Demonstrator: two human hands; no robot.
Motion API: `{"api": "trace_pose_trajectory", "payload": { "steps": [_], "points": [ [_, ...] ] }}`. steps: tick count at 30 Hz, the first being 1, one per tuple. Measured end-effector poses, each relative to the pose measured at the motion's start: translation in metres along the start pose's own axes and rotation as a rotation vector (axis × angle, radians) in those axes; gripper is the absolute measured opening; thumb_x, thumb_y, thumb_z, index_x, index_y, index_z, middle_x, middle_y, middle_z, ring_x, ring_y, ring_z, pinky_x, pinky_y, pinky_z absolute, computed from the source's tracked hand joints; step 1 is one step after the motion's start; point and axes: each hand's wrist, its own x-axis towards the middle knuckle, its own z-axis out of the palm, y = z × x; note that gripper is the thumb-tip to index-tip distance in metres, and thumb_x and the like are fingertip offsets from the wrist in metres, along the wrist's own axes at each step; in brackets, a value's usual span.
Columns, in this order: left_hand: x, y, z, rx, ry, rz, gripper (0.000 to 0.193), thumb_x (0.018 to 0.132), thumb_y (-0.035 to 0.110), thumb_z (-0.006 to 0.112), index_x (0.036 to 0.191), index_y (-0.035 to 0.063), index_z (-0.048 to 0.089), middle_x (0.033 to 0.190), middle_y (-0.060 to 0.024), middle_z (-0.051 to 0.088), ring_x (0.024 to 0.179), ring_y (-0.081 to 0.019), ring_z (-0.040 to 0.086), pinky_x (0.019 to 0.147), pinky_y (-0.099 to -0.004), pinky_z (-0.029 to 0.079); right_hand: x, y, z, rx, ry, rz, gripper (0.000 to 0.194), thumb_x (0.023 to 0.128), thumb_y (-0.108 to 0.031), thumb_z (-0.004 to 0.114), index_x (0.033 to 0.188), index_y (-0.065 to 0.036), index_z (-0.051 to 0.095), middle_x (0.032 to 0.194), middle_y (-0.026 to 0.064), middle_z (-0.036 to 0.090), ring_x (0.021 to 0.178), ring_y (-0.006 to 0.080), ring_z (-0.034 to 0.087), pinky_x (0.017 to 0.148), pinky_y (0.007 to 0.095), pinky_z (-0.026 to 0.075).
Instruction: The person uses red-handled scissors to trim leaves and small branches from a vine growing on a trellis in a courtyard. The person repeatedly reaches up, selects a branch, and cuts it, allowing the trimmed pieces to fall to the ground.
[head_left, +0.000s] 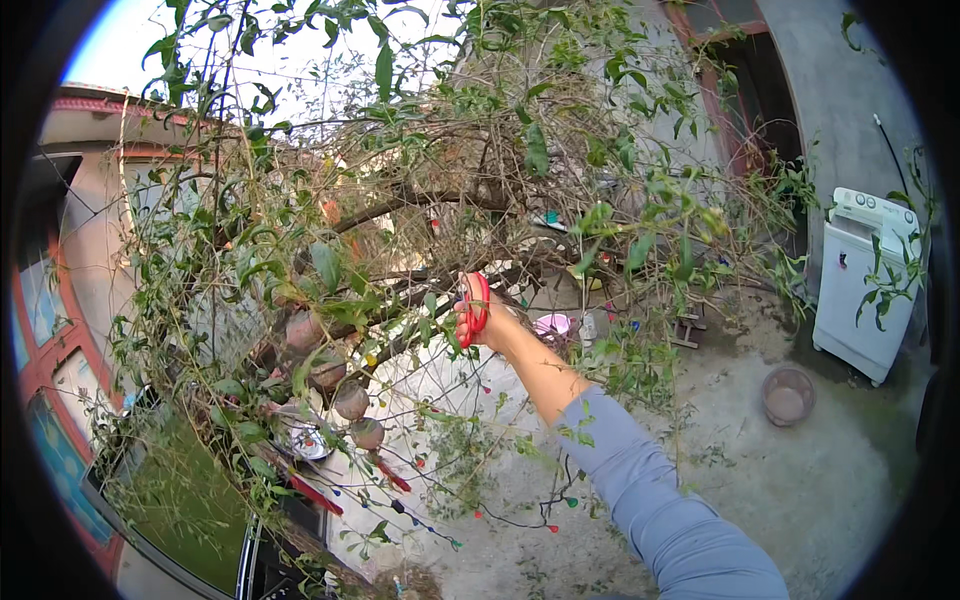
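My right hand (495, 324) reaches out from the lower right in a blue-grey sleeve. It grips the red handles of a pair of scissors (481, 311). The blades are mostly hidden by the hand and twigs, so how far they are apart does not show. Around the hand spreads a tangled climbing plant (442, 161) with thin dry stems and green leaves. A thick woody branch (420, 201) runs just beyond the fingers. Below the hand, thin leafy stems (442, 390) hang over the courtyard. My left hand is out of view.
A string of coloured lights (517, 521) hangs among the stems. Round clay-coloured pots (352, 401) hang at the left, above a green panel (180, 502). On the concrete floor (750, 517) at the right stand a white washing machine (859, 300) and a tub (787, 396).
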Motion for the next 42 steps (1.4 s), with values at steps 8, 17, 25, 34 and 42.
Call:
{"api": "trace_pose_trajectory", "payload": {
  "steps": [8,17,25,34,42],
  "points": [
    [0.003,-0.005,-0.003,-0.007,0.011,-0.017,0.047,0.089,0.038,0.053,0.115,-0.0012,0.059,0.105,-0.0243,0.06,0.097,-0.0293,0.056,0.084,-0.0385,0.042,0.004,-0.012,0.012,-0.211,0.091,-0.075,0.057,0.08,-0.069,0.049,0.078,-0.012,0.047,0.06,-0.0012,0.044,0.044,0.011,0.041,0.042,0.0267,0.034],
    [0.008,-0.006,-0.009,-0.003,0.026,-0.036,0.048,0.088,0.039,0.054,0.115,-0.0014,0.058,0.107,-0.0239,0.06,0.099,-0.0294,0.056,0.086,-0.0381,0.042,-0.001,0.004,0.006,-0.227,0.155,-0.145,0.056,0.082,-0.067,0.047,0.08,-0.011,0.048,0.058,-0.0006,0.044,0.046,0.0116,0.046,0.038,0.027,0.035],
    [0.009,-0.008,-0.01,0.0,0.025,-0.035,0.05,0.088,0.04,0.054,0.116,-0.0015,0.058,0.108,-0.0235,0.06,0.101,-0.0295,0.055,0.087,-0.0377,0.042,-0.009,0.005,0.004,-0.3,0.215,-0.184,0.052,0.086,-0.055,0.051,0.066,-0.008,0.049,0.055,0.0034,0.049,0.04,0.0175,0.053,0.035,0.0338,0.046],
    [0.005,-0.008,-0.01,0.001,0.021,-0.038,0.051,0.088,0.041,0.054,0.116,-0.0017,0.058,0.11,-0.0231,0.059,0.103,-0.0295,0.055,0.089,-0.0373,0.042,-0.013,0.002,-0.003,-0.175,0.198,-0.11,0.045,0.084,-0.048,0.056,0.07,-0.007,0.047,0.054,0.0029,0.046,0.038,0.0154,0.048,0.033,0.0296,0.041],
    [0.003,-0.007,-0.013,-0.005,0.036,-0.045,0.052,0.088,0.041,0.054,0.116,-0.0019,0.057,0.112,-0.0227,0.059,0.105,-0.0296,0.055,0.09,-0.0369,0.041,-0.025,-0.013,-0.001,0.106,0.052,-0.099,0.034,0.088,-0.042,0.048,0.07,-0.014,0.041,0.052,-0.002,0.04,0.038,0.0108,0.04,0.033,0.0253,0.033]
  ]
}}
